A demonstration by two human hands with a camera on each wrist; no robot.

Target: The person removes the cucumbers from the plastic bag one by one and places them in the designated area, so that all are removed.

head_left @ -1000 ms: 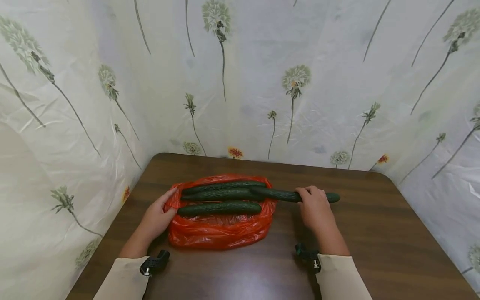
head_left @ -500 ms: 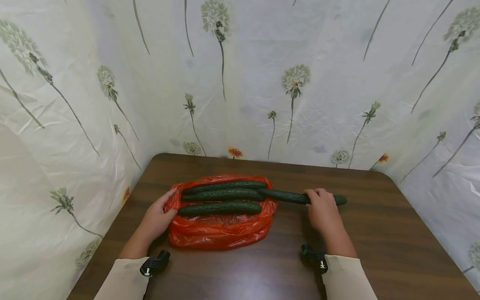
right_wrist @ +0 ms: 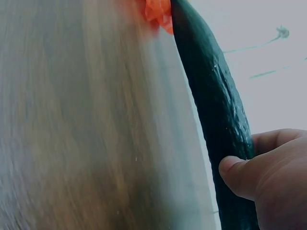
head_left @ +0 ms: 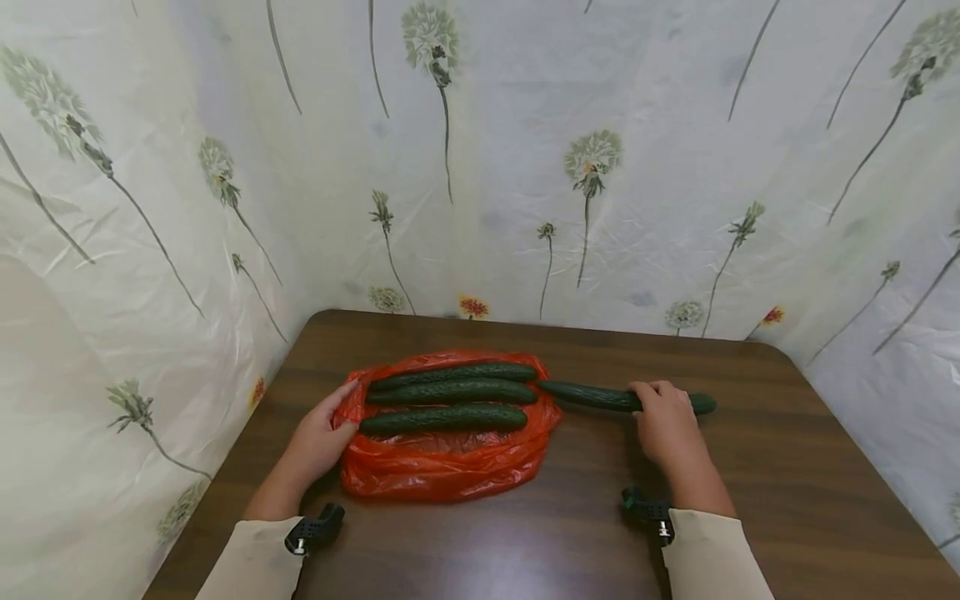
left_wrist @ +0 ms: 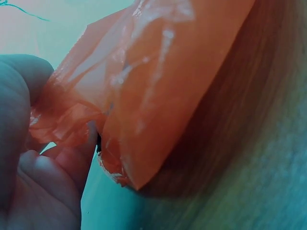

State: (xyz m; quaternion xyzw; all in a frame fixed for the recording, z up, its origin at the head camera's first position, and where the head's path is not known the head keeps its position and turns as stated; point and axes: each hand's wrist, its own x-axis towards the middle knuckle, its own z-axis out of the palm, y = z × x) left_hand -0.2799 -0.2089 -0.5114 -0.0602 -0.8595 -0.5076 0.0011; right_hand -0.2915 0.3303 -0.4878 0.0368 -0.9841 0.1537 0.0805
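Observation:
A red plastic bag (head_left: 442, 479) lies spread open on the table with three cucumbers (head_left: 450, 418) side by side in its mouth. My left hand (head_left: 318, 437) grips the bag's left edge; the left wrist view shows crumpled red film between the thumb and fingers (left_wrist: 53, 177). To the right of the bag, my right hand (head_left: 666, 421) holds another cucumber (head_left: 592, 396) near its right end. That cucumber's left tip is at the bag's right rim; whether they touch I cannot tell. In the right wrist view the thumb (right_wrist: 240, 172) presses along the dark green, bumpy skin.
The brown wooden table (head_left: 495, 550) reaches back to a pale sheet (head_left: 495, 150) printed with dandelions, which also hangs at both sides. Dark wrist devices (head_left: 315, 529) are worn at both sleeves.
My right hand has moved to the right, drawing its cucumber off the others until its tip is at the bag's rim. The left hand has stayed on the bag.

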